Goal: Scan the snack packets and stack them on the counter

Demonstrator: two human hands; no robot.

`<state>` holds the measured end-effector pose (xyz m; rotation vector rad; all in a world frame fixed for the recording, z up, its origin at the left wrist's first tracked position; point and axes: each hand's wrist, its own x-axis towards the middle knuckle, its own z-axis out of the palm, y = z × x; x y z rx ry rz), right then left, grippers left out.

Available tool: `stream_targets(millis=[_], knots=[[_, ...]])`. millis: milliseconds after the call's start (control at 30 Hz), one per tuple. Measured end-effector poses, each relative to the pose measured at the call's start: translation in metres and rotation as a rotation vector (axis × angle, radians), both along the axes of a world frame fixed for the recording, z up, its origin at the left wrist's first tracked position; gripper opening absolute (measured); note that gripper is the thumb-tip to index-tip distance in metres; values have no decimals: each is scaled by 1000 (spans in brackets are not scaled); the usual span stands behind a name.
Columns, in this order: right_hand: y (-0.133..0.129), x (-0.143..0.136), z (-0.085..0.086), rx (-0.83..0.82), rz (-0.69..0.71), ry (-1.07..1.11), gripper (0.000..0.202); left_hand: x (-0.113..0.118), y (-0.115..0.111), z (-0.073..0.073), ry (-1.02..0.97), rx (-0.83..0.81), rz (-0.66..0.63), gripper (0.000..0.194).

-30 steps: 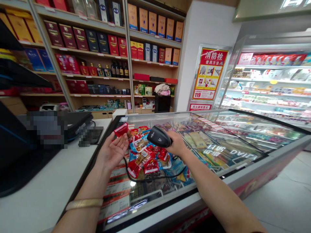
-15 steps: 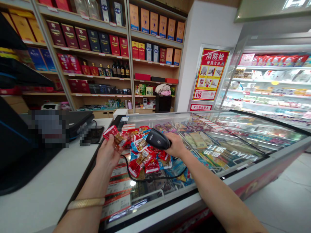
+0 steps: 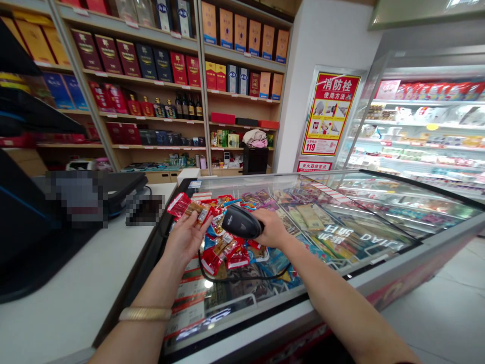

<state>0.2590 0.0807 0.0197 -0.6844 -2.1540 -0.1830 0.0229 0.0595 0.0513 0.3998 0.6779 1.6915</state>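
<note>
My left hand (image 3: 185, 237) is closed on a red snack packet (image 3: 195, 208) with a clear middle showing brown food, held above the left side of the freezer's glass lid. In my right hand (image 3: 271, 227) is a black barcode scanner (image 3: 240, 221), gripped by its handle, its head facing left toward the packet. Below both hands, a heap of red and blue snack packets (image 3: 223, 250) lies on the glass. The scanner's black cable (image 3: 242, 278) loops across the lid in front of the heap.
The chest freezer (image 3: 382, 293) stretches away to the right, with frozen goods under its glass. A white counter (image 3: 76, 298) with a dark checkout machine (image 3: 22, 227) stands at left. Shelves of boxed bottles (image 3: 151, 60) line the back, and a lit refrigerated display (image 3: 428, 121) is at right.
My left hand has moved right with the snack packet, bringing it closer to the scanner. The scanner has shifted slightly left and down in my right hand.
</note>
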Motion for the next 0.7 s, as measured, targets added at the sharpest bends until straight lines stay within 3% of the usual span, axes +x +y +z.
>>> stream_targets(millis=[700], knots=[[-1,-6,-2,-57,-48,-87,22,6,0,-4,-6,32,-20,21]])
